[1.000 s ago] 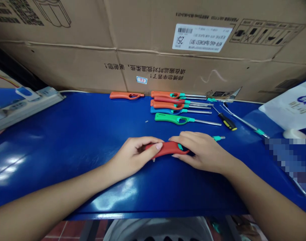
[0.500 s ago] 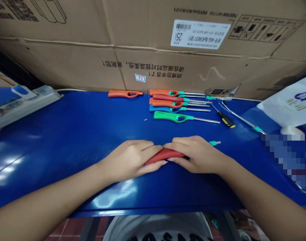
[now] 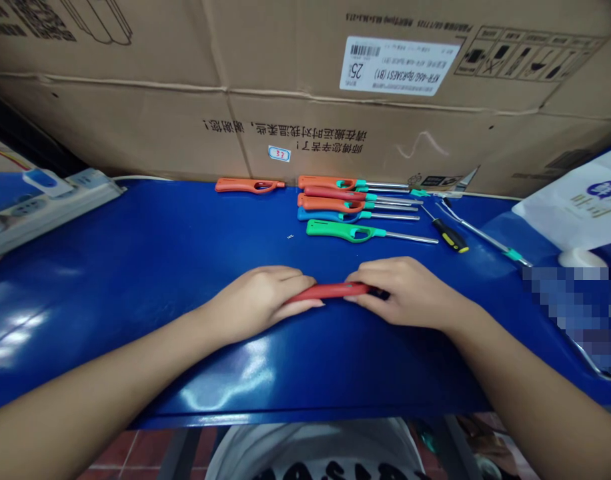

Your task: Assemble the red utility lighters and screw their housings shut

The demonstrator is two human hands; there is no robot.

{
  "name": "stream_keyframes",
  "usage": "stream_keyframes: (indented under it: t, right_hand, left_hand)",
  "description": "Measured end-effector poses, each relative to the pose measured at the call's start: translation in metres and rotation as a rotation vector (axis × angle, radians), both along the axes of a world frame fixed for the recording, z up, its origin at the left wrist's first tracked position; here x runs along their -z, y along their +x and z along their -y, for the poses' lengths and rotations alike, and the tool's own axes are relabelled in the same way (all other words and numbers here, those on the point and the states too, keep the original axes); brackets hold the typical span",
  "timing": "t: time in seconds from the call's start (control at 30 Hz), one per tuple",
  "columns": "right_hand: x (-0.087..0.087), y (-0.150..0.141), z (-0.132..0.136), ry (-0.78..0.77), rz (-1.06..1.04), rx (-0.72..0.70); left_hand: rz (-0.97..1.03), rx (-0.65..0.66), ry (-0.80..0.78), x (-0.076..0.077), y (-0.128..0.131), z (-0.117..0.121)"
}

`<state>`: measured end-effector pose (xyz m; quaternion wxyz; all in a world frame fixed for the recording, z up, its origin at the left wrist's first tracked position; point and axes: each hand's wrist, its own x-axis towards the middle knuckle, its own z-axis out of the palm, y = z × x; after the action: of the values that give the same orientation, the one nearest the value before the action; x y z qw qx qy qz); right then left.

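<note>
A red lighter body [image 3: 333,291] is held level above the blue table, one end in each hand. My left hand [image 3: 263,297] is closed around its left end, thumb below and fingers on top. My right hand [image 3: 403,293] grips the right end, where the trigger opening partly shows; the rest is covered by my fingers. Beyond my hands lie several long-nosed lighters with metal tubes: a green lighter [image 3: 343,231] nearest, then a blue lighter [image 3: 325,215], orange ones and a red lighter [image 3: 335,194]. An orange lighter body [image 3: 248,185] without a tube lies to their left.
A black and yellow screwdriver [image 3: 450,236] and a loose metal tube [image 3: 485,235] lie at the back right. A large cardboard box [image 3: 285,107] stands along the back. A power strip [image 3: 55,207] is at left, a white bag [image 3: 575,207] at right.
Both hands have moved slightly away from me with the red lighter body. It has turned more level, and the teal tip that showed beside my right hand is now out of sight.
</note>
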<state>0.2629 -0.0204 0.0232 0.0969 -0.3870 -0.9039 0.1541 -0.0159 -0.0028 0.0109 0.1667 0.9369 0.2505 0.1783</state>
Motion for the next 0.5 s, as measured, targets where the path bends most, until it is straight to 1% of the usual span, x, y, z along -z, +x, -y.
stream_keyframes:
  t: [0.1,0.3,0.37,0.5]
  right_hand:
    - [-0.001,0.011,-0.006,0.101,0.035,0.059]
    - [0.005,0.015,-0.012,0.172,0.082,0.009]
    - [0.006,0.015,-0.012,0.192,0.074,0.017]
    - [0.005,0.013,-0.011,0.216,0.058,0.060]
  left_hand:
    - [-0.021,-0.044,-0.017,-0.002,-0.004,-0.009]
    - [-0.011,-0.055,-0.114,-0.002,-0.006,-0.015]
    - [0.003,-0.064,-0.132,-0.002,-0.007,-0.015]
    - [-0.009,-0.063,-0.097,-0.001,-0.007,-0.015]
